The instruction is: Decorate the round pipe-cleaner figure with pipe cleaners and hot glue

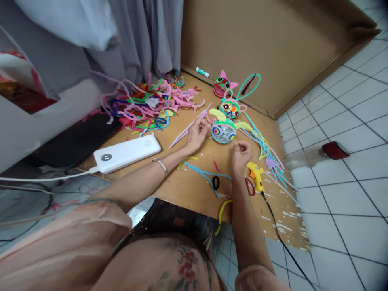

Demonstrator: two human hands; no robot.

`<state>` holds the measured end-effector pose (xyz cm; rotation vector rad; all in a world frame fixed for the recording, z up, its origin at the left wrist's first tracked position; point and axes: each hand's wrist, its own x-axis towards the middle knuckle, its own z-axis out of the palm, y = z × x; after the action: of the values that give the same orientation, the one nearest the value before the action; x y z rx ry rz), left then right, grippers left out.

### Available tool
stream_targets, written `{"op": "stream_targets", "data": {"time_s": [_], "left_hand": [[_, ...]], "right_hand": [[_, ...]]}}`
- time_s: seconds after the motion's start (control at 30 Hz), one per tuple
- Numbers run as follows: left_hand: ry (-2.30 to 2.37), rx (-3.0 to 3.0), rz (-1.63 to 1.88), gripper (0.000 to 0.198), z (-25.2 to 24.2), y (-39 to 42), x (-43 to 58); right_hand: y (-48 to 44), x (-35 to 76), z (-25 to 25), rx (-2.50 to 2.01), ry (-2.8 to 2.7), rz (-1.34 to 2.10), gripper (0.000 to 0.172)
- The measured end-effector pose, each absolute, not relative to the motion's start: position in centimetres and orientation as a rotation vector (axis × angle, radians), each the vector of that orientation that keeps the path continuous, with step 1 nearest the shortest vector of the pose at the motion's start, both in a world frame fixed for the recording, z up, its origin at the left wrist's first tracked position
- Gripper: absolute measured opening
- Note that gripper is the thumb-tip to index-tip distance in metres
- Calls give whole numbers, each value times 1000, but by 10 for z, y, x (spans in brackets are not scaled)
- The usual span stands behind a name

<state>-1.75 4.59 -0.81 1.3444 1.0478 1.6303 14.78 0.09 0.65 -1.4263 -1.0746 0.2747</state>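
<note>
Between my hands stands a round, clear craft animal head (223,131) trimmed with pipe cleaners, with coiled eyes, a green band and pale yellow ears. Just to its left is my left hand (197,132), its fingers curled into a pinch; whatever they may hold is hidden. My right hand (241,155) is closed in a similar pinch at the lower right of the head, apart from it, and I cannot make out anything in it. Lilac pipe cleaners (184,133) lie beside my left hand. Behind sit a second decorated head (229,108) and a red-mouthed one (222,87).
A tangled heap of pipe cleaners (151,101) covers the back left. The white power bank (127,152) lies at left. Near my right wrist are a yellow glue gun (257,176) with a trailing cord, red-handled scissors (250,187) and a black ring (216,183). A cardboard wall (230,40) stands behind.
</note>
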Motion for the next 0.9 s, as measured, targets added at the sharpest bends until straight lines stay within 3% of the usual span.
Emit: {"op": "stream_targets", "data": {"time_s": [0.23,0.37,0.47,0.63,0.9], "left_hand": [[1212,1574,1647,49,-2,31,-28],[1208,1751,1629,40,3,18,-27],[1077,1946,1574,24,0,11,-25],[846,2330,1359,26,-7,5,-19],[876,2290,1347,27,-10,12,-22]], "right_hand": [[-58,147,18,-1771,-1901,315,19],[-71,132,17,-2028,-2171,124,12],[-69,125,15,-2011,-2259,-56,20],[-52,125,13,-1798,-2111,-167,27],[-25,131,18,-1584,-2019,-142,26]]}}
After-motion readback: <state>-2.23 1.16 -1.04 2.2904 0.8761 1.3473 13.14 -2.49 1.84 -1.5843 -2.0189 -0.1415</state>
